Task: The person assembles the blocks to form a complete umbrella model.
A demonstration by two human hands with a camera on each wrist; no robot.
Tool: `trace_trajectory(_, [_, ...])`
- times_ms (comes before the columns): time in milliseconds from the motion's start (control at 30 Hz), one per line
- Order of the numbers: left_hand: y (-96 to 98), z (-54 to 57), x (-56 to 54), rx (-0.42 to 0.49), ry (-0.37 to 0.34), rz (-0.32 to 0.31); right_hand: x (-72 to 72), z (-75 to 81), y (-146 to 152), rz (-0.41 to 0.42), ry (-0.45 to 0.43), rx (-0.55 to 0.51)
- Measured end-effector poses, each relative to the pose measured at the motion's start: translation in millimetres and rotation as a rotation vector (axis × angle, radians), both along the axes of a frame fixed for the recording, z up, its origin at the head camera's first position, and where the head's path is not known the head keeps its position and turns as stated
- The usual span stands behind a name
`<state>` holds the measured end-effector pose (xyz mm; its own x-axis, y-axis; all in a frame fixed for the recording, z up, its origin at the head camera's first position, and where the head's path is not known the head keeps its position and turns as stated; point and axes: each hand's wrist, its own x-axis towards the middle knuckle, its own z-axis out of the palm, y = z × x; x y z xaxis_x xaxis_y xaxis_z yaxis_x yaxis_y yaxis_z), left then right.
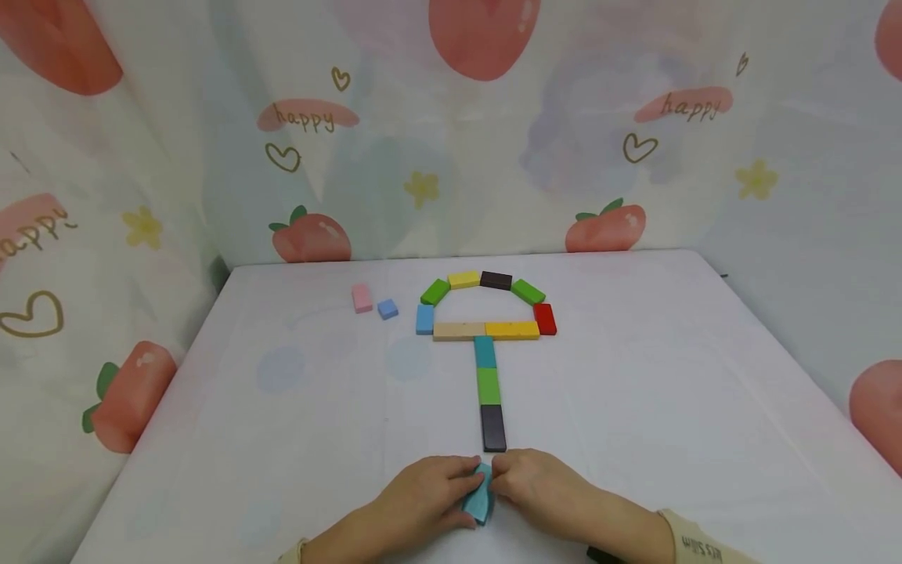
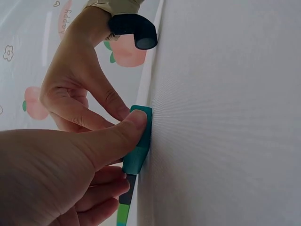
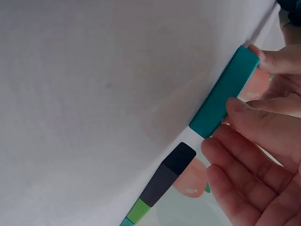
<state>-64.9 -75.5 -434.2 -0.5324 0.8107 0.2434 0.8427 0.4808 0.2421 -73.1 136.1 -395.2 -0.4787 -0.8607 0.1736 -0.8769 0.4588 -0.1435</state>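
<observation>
Between my hands is a teal block (image 1: 479, 501), close to the near end of a column of blocks. My left hand (image 1: 427, 495) pinches it between thumb and fingers from the left. From the right, my right hand (image 1: 543, 489) also pinches it, thumb tip on its side in the right wrist view. The column has a dark block (image 1: 493, 428) nearest me, a green block (image 1: 488, 386) above and another teal one (image 1: 485, 352) at the top. In the right wrist view, a small gap separates the held teal block (image 3: 225, 92) from the dark block (image 3: 179, 157).
Above the column lie a tan block (image 1: 459, 332) and an orange-yellow block (image 1: 512, 330), with an arch of several colored blocks behind. A pink block (image 1: 362, 298) and a small blue block (image 1: 387, 309) lie left of it. A dark object (image 1: 602, 555) shows beneath my right forearm.
</observation>
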Motion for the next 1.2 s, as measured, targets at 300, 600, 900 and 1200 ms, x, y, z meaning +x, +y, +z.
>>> trace_trajectory(300, [1.6,0.4,-1.0,-0.001,0.029,-0.015,-6.6,2.4,-0.6,-0.046,-0.059,0.058])
trace_trajectory(600, [6.3,0.5,-2.7,0.009,0.081,-0.001,-12.2,4.4,2.0,-0.058,-0.066,0.091])
trace_trajectory(900, [12.3,0.9,-6.4,0.002,0.153,0.048,-16.5,5.0,2.2,-0.087,-0.085,0.116])
trace_trajectory(1200, [12.6,1.2,-6.7,0.008,0.130,0.057,-16.5,4.4,3.2,-0.093,-0.088,0.103])
